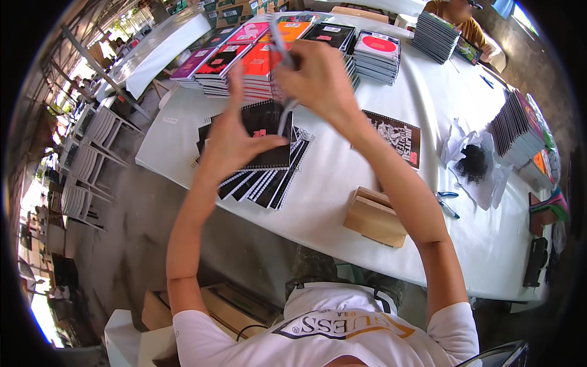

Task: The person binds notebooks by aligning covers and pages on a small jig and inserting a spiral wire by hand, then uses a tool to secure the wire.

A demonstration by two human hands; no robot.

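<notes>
White chairs point(92, 153) stand stacked on the floor beyond the table's point(342, 202) left edge, and a second white table point(162, 46) runs off toward the far left. Near the left corner of the near table lies a fanned pile of black spiral notebooks point(263, 177), their wire edges pointing toward the near edge. The left hand point(235, 144) rests on top of this pile, fingers together and thumb stretched to the right, pressing down on the top notebook's cover. Above it the right hand point(315, 82) is raised, closed around a thin grey strip point(282, 116) that hangs from the fist down to the left thumb and also sticks up past the knuckles; what the strip is cannot be told. Behind the hands, along the far edge, stand rows of notebook stacks point(244, 61) with red, pink, orange and black covers. To the right of the right forearm lies a single black-covered notebook point(397, 136) with white drawing on it. Closer to the near edge sits a tan wooden block point(373, 217), with a blue pen point(447, 208) just to its right. Further right lies crumpled white paper point(480, 165) holding a dark tangle. More stacks point(516, 131) line the right edge, and another person point(458, 18) sits at the far right corner.
</notes>
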